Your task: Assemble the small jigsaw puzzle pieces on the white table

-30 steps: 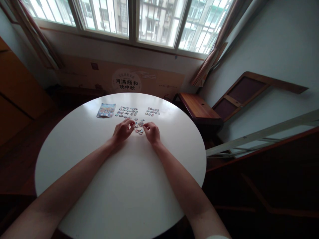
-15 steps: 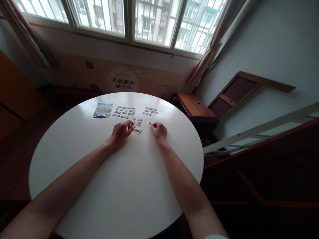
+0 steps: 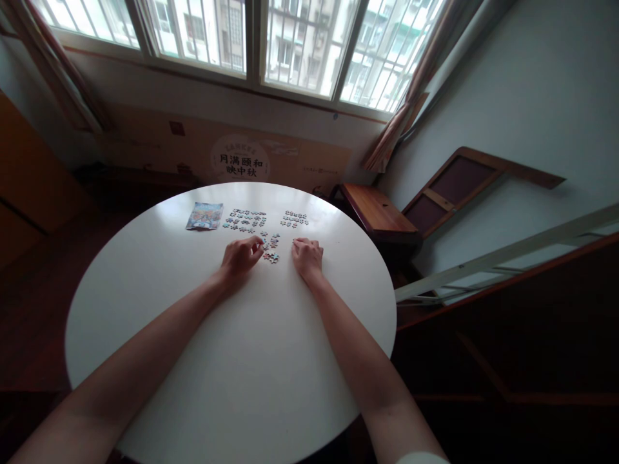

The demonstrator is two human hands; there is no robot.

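Note:
Small jigsaw pieces lie on the white round table (image 3: 232, 361). My left hand (image 3: 242, 254) rests at the left side of a loose pile of jigsaw pieces (image 3: 271, 257), thumb and forefinger pinched together at its edge. What that pinch holds, if anything, is too small to make out. To the right of the pile, my right hand (image 3: 307, 258) is closed with its knuckles up; its fingertips cover a jigsaw piece, of which only a sliver shows. Beyond the hands are a larger block of pieces in rows (image 3: 245, 220) and a smaller block (image 3: 295, 219) to its right.
A printed picture sheet or packet (image 3: 204, 216) lies at the far left of the pieces. Past the table's right edge stands a wooden chair or bench (image 3: 377, 209). A barred window (image 3: 304, 45) and a lettered banner (image 3: 242, 164) are behind the table.
The right fingers have come down over the jigsaw piece that showed at their tips before. My left hand keeps its pinch beside the pile. The whole view has shifted slightly.

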